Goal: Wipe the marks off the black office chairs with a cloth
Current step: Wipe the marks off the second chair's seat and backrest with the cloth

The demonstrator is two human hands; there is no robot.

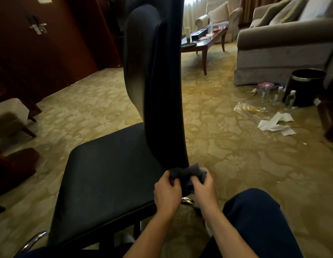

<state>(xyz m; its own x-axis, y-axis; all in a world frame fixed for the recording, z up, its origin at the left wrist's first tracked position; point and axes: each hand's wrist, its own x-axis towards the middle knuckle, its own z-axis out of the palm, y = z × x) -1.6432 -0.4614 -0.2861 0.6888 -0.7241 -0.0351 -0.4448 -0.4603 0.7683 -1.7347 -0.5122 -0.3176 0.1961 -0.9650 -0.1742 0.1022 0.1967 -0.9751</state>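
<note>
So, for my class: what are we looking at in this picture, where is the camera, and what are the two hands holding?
The camera sits on a person's head and looks forward and down, so you see their own arms. There is no machine here. The left hand and the right hand both grip a dark cloth, bunched between them. Just beyond the hands stands a black office chair, seen from the side, with its tall back rising up the middle. On the patterned carpet to the right lie crumpled white paper, a few clear plastic bottles and a black waste bin.
</note>
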